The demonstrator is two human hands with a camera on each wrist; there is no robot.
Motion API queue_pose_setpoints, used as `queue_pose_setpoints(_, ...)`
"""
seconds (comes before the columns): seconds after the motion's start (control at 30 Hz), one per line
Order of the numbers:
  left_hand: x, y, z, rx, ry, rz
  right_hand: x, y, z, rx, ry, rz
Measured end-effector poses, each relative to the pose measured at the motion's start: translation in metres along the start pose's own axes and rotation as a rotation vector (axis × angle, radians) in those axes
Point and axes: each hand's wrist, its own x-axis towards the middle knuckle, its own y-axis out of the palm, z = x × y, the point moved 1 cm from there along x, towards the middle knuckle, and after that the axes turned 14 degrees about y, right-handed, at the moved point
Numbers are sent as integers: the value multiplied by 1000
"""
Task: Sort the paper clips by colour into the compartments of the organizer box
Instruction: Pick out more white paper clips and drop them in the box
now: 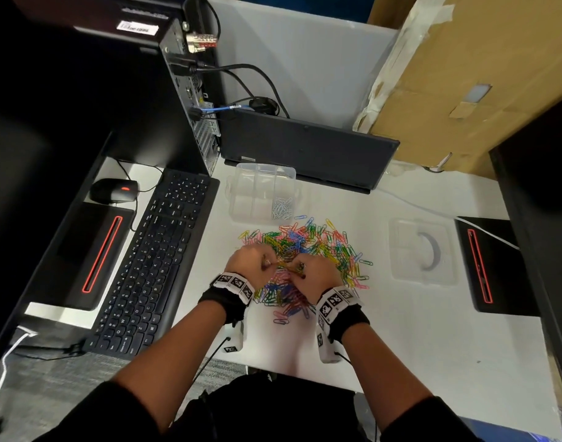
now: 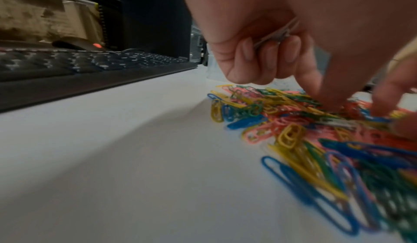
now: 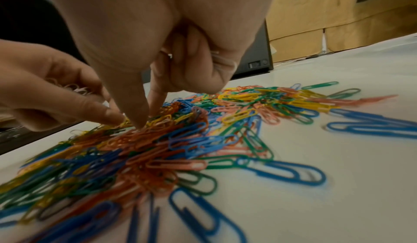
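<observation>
A heap of coloured paper clips [image 1: 308, 250] lies mid-desk, in front of the clear organizer box [image 1: 241, 199]. One front compartment holds white clips [image 1: 283, 207]. Both hands are down on the near side of the heap. My left hand [image 1: 257, 263] curls its lower fingers round a bunch of white clips [image 2: 275, 34], and its forefinger touches the heap [image 2: 282, 108]. My right hand [image 1: 308, 271] keeps white clips [image 3: 223, 61] tucked under its curled fingers. Its thumb and forefinger [image 3: 140, 120] dig into the clips [image 3: 180, 140] beside the left hand [image 3: 56, 93].
The box's clear lid [image 1: 421, 250] lies to the right of the heap. A black keyboard [image 1: 152, 260] and a mouse [image 1: 113, 189] are at the left, a PC tower [image 1: 184, 100] and a dark laptop [image 1: 305, 148] behind the box. Cardboard [image 1: 464, 74] stands at the back right.
</observation>
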Motion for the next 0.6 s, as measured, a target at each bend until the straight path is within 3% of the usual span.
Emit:
queue_pose_setpoints(0.13, -2, 6, -3, 69, 64, 97, -3, 3, 4, -38, 1, 27)
queue_pose_setpoints(0.3, -1, 6, -5, 44, 102, 63, -1, 3, -12, 0, 57, 31)
queue_pose_setpoints(0.4, -2, 5, -4, 22, 104, 47, 8, -5, -19, 161, 89, 59)
queue_pose_setpoints(0.6, -6, 2, 12, -198, -106, -107, 36, -30, -51, 566, 465, -22)
